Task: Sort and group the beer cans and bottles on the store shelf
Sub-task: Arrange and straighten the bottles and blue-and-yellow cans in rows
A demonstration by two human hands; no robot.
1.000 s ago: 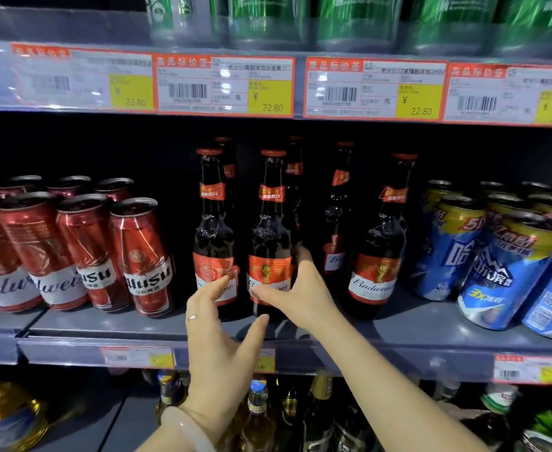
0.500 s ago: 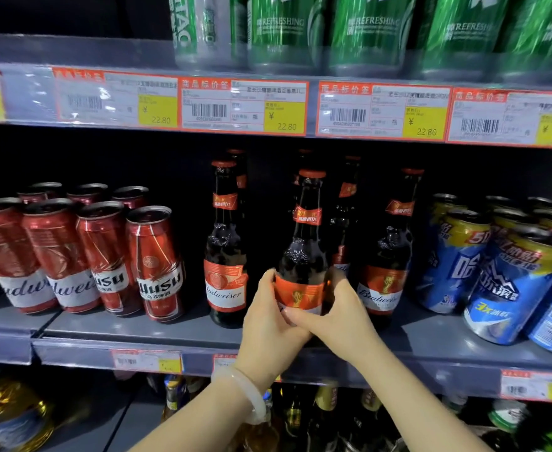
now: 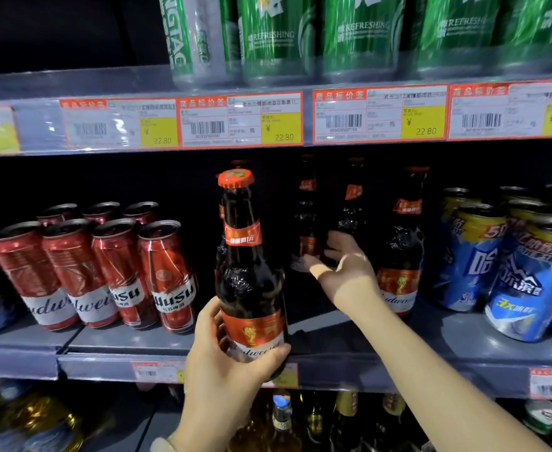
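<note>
Budweiser bottle (image 3: 250, 282) sits upright in our left hand (image 3: 225, 373), lifted in front of the middle shelf (image 3: 349, 350) with its base at the level of the shelf's front edge. Our fingers curl round its lower body, the thumb lying across the red-and-white label. Its orange cap (image 3: 235, 178) is on.

Our right hand (image 3: 343, 272) reaches deeper into the shelf, fingers spread and relaxed, gripping nothing. Its fingertips are at a dark bottle in the back row (image 3: 349, 207); whether they touch the glass, we cannot tell. Just to the right of that hand stands another Budweiser bottle (image 3: 401, 256), upright, and a further dark bottle (image 3: 307, 216) stands behind, left of the hand.

To the left on the same shelf we see red cans (image 3: 98, 272) in 2 rows; the front 4 read Budweiser on 2 and Wusu on 2. To the right are blue-and-yellow cans (image 3: 522, 275), packed close together.

On the shelf above stand green cans (image 3: 359, 37) marked "Refreshing", and below them price tags (image 3: 242, 120), several showing 22.80. Beneath the middle shelf more bottles (image 3: 281, 415) are dimly visible.
</note>
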